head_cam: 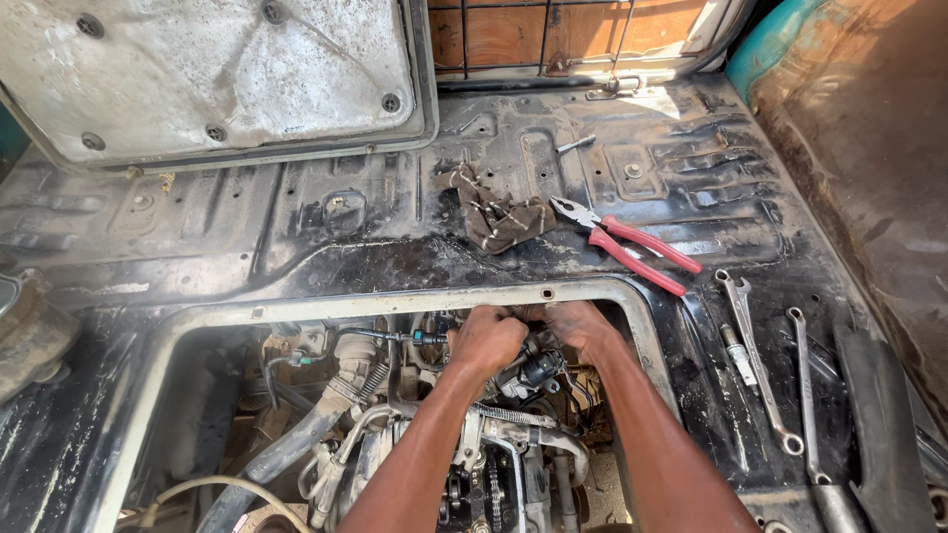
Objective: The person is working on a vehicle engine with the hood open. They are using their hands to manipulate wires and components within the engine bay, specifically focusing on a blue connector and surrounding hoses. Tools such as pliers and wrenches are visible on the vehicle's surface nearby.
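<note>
Below the rear rim of the floor opening (395, 302), my left hand (486, 341) and right hand (578, 328) close together on a black engine part (538, 370), crowded by hoses. Fingertips are hidden, so I cannot tell either grip exactly. Pliers (632, 247), rag (499, 217) and wrenches (755, 360) lie on the floor pan.

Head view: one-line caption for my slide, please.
Both hands, left hand and right hand, work inside the open engine bay; red-handled pliers and rag lie above.
</note>
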